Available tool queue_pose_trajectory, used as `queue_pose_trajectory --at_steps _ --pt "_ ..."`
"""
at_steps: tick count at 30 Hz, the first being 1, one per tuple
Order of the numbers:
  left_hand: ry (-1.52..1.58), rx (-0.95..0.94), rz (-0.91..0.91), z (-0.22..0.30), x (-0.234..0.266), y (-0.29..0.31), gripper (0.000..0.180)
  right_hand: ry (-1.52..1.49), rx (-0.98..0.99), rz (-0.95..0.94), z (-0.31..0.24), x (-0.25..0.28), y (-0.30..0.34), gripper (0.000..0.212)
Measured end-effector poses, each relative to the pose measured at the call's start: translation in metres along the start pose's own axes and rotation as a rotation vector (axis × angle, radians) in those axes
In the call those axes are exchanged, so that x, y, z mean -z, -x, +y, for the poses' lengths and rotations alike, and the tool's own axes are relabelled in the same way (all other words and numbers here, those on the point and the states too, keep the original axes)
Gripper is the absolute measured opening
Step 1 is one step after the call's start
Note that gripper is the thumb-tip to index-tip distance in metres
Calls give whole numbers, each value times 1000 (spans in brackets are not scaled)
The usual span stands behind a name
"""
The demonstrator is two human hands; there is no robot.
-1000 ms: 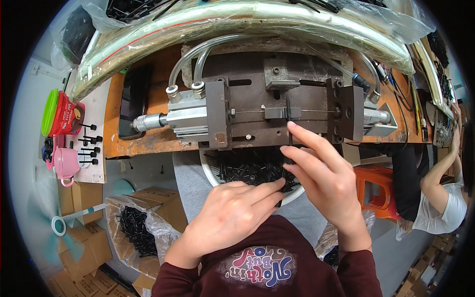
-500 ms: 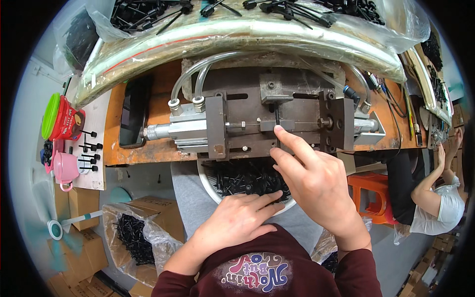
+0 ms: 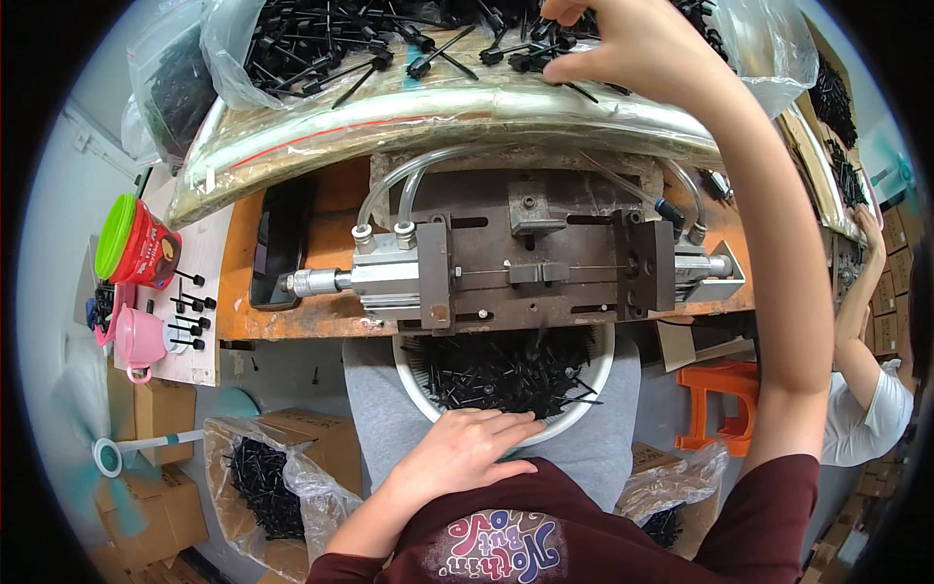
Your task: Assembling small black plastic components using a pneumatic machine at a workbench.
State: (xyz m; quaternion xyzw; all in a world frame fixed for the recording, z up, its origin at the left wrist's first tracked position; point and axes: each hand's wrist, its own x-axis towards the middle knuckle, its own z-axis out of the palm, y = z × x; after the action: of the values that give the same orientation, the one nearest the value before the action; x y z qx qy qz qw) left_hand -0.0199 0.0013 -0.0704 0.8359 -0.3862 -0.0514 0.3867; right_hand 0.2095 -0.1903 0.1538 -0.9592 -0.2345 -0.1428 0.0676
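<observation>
Right hand (image 3: 632,39): you're holding thumb and fingers apart, nearer.
Black rods (image 3: 527,60): lying toward your thumb's ten o'clock, one stem slanting ten-to-four.
Left hand (image 3: 472,448): resting, fingers extended, at the bowl's (image 3: 564,425) six o'clock.

Cutting off the right hand (image 3: 623,39) at the top edge, blurring fan blades (image 3: 122,511) at lower left, hiding part of a co-worker (image 3: 864,419) at right behind the forearm (image 3: 793,302).

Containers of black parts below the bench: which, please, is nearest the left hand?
The round white basket, its rim by the left hand; the cardboard boxes are farther away.
</observation>
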Motion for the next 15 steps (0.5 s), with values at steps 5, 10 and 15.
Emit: queue_pose_trajectory --at_steps 5,10,15 --pt "-9 -13 -10 -2 -3 0 43 333 6 -361 24 -23 -47 50" --pt "-10 6 -18 -4 -5 5 42 283 -38 -351 29 -26 -44 43" --pt "10 49 -106 -1 -1 5 46 336 28 -295 46 -19 -39 46"
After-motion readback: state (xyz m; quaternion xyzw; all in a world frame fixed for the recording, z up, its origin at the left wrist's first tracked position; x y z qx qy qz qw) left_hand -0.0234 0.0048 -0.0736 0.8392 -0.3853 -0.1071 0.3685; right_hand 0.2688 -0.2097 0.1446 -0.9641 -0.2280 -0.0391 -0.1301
